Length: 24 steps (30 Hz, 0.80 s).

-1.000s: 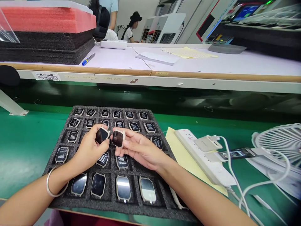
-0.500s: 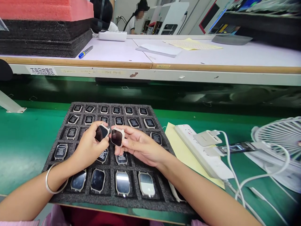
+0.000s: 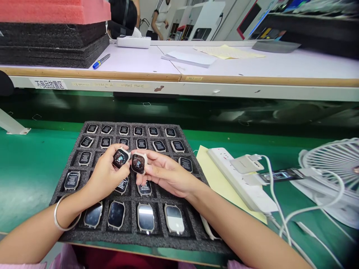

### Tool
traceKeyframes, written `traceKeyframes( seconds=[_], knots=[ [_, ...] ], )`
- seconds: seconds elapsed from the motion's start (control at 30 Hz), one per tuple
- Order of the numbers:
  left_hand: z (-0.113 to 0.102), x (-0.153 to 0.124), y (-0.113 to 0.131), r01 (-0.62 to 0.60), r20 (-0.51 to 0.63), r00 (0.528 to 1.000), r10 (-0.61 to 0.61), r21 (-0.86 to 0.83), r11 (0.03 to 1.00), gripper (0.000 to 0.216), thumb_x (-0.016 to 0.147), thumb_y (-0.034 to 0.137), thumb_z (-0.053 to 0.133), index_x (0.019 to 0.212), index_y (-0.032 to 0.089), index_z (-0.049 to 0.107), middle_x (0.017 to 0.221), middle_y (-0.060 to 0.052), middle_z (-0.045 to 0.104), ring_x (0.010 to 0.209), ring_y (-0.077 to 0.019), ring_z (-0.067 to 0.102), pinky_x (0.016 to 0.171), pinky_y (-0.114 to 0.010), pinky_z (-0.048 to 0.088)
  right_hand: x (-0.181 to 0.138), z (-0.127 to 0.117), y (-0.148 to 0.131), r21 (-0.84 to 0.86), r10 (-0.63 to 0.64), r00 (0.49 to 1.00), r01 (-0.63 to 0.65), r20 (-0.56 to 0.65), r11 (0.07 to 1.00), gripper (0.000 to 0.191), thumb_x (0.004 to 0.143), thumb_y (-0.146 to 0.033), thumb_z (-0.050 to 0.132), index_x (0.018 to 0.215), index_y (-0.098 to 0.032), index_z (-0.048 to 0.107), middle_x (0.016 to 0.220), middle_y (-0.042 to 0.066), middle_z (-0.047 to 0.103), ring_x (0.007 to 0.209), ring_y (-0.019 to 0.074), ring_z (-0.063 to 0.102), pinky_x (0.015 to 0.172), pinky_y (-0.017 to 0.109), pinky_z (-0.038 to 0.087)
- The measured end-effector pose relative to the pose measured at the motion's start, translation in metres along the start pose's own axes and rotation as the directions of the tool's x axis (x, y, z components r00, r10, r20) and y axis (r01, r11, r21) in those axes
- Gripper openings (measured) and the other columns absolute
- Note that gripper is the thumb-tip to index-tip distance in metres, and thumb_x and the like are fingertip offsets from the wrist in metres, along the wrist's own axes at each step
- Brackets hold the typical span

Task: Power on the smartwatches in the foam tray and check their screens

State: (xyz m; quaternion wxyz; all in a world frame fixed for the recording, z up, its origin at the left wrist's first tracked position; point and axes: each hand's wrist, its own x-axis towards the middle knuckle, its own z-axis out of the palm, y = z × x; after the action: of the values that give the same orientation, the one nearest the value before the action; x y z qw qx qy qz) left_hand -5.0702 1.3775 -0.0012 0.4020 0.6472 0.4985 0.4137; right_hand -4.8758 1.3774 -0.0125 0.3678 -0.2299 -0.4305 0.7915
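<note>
My left hand (image 3: 106, 172) is closed on a smartwatch (image 3: 120, 158) without a strap, its screen lit with a dial face. Close beside it, my right hand (image 3: 165, 172) grips a second strapless smartwatch (image 3: 138, 163), also showing a lit face. Both are held above a dark foam tray (image 3: 129, 239) with square compartments. Many of these hold similar watches. Those in the rear rows show lines of white text, while front-row ones, such as this watch (image 3: 116, 215), have dark or reflecting screens. My hands and forearms hide part of the tray.
Right of the tray lie a white power strip (image 3: 241, 179) with a charger and cables, yellow paper (image 3: 204, 164) and a white fan (image 3: 333, 168). A raised shelf (image 3: 134, 61) behind carries foam stacks (image 3: 53, 43), a pen (image 3: 101, 61) and papers. People are in the background.
The screens of both held watches have gone from dark to lit dial faces. My hands have hardly moved. A person in the background has changed position.
</note>
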Motion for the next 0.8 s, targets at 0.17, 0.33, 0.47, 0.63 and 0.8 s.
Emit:
traceKeyframes(
  seconds=[0.17,0.33,0.47,0.63,0.8],
  knots=[
    [0.0002,0.0002,-0.0006,-0.013,-0.009,1.0,0.013,0.002,1.0,0.032,0.076,0.024,0.061,0.108,0.019,0.058,0.097,-0.004,0.068,0.087,-0.0168,0.064,0.076,-0.028,0.051,-0.0004,-0.0004,0.0,-0.014,0.011,1.0,-0.011,-0.009,1.0,0.052,0.085,-0.035,0.078,0.129,-0.018,0.056,0.083,0.003,0.072,0.077,0.0149,0.071,0.072,0.027,0.053],
    [0.0001,0.0,0.0001,-0.025,0.013,1.0,0.025,0.004,1.0,0.032,0.076,0.022,0.059,0.107,0.018,0.058,0.095,-0.003,0.068,0.084,-0.016,0.064,0.076,-0.028,0.051,-0.0011,-0.0002,0.0003,-0.025,-0.011,1.0,0.011,-0.001,1.0,0.049,0.084,-0.034,0.08,0.126,-0.019,0.059,0.087,0.002,0.07,0.076,0.0144,0.071,0.072,0.027,0.054],
    [0.0005,0.0,0.0009,-0.024,0.003,1.0,0.024,-0.016,1.0,0.032,0.076,0.023,0.059,0.108,0.018,0.057,0.097,-0.004,0.067,0.086,-0.0158,0.064,0.079,-0.028,0.051,-0.0011,0.0005,0.0004,-0.021,-0.026,1.0,0.026,0.003,0.999,0.049,0.085,-0.034,0.078,0.127,-0.019,0.058,0.087,0.002,0.07,0.076,0.0148,0.071,0.071,0.028,0.054],
    [0.0007,-0.0005,-0.0007,-0.015,0.017,1.0,0.015,-0.003,1.0,0.031,0.077,0.023,0.059,0.108,0.019,0.058,0.093,-0.002,0.067,0.082,-0.0158,0.063,0.076,-0.028,0.05,-0.0011,0.0007,0.0006,-0.031,-0.021,1.0,0.021,-0.007,0.999,0.049,0.084,-0.034,0.079,0.127,-0.019,0.059,0.092,0.003,0.069,0.077,0.0152,0.07,0.071,0.028,0.054],
    [0.0013,-0.0003,-0.0023,-0.014,0.02,1.0,0.014,-0.022,1.0,0.032,0.077,0.025,0.06,0.109,0.019,0.057,0.093,-0.003,0.065,0.083,-0.0161,0.062,0.076,-0.028,0.05,-0.0021,0.0024,-0.0015,-0.045,-0.017,1.0,0.017,-0.015,0.999,0.05,0.084,-0.035,0.079,0.126,-0.018,0.058,0.087,0.002,0.069,0.075,0.0142,0.07,0.071,0.028,0.055]
  ],
)
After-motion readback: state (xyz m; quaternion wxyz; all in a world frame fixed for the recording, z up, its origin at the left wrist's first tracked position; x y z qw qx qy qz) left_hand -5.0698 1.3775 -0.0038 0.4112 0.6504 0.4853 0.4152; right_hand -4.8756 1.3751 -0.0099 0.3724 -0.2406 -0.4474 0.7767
